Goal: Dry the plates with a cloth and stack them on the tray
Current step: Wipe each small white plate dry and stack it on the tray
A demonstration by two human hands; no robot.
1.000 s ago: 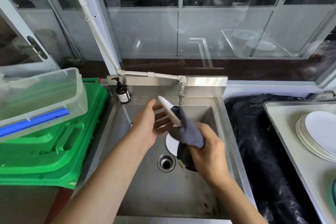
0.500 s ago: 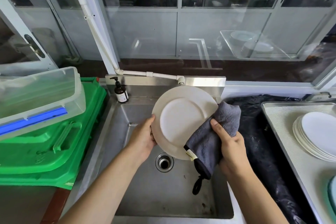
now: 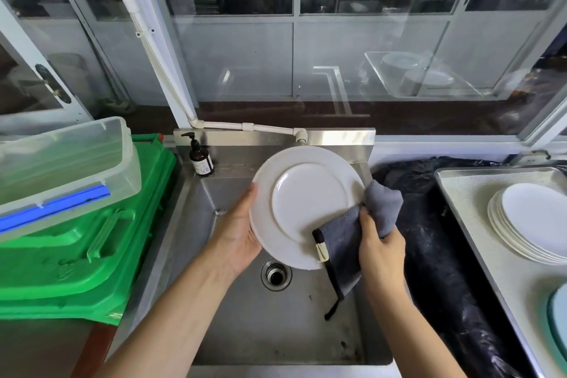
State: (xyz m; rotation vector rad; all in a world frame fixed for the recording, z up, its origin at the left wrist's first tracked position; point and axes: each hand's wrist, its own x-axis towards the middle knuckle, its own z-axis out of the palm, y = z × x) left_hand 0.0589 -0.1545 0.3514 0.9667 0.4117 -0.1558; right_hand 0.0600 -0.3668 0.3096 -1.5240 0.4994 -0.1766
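A white plate (image 3: 303, 202) is held tilted over the steel sink (image 3: 276, 331), its underside facing me. My left hand (image 3: 239, 236) grips its left rim. My right hand (image 3: 380, 248) grips a grey cloth (image 3: 362, 230) that wraps the plate's lower right rim. A black loop hangs from the cloth toward the sink. To the right, a stack of white plates (image 3: 534, 221) lies on a metal tray (image 3: 472, 202).
A brown soap bottle (image 3: 201, 159) stands at the sink's back left corner, below a white pipe (image 3: 245, 126). Green crates (image 3: 76, 248) with a clear plastic box (image 3: 61, 163) on top sit to the left. Black plastic sheeting (image 3: 435, 255) lies between sink and tray.
The plate turned from edge-on to underside facing me and rose over the sink. The cloth moved from the plate's face to its lower right rim. Since half a second ago, little has moved.
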